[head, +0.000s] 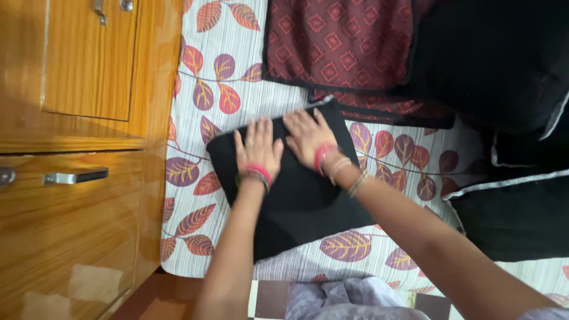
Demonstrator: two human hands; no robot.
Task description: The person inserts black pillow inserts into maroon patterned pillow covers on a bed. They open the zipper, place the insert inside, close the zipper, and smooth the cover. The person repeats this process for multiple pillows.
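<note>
One folded black cloth point(296, 195) lies flat on the bed, near its left edge. Two hands press on its upper half: left hand point(258, 148) and right hand point(308, 137), side by side, nearly touching, palms down, fingers point(265, 127) spread flat and gripping nothing. Both wrists carry red and metal bangles.

Beyond the cloth, two maroon patterned cushions point(338, 41) sit stacked at the head of the bed, the lower one mostly hidden. Black fabric with white piping point(515, 207) piles up on the right. Open sheet shows below and right of the cloth.

The bed sheet point(213, 89) is white-striped with red, orange and purple leaves. A wooden cabinet point(71, 178) with metal handles stands tight against the bed's left edge.
</note>
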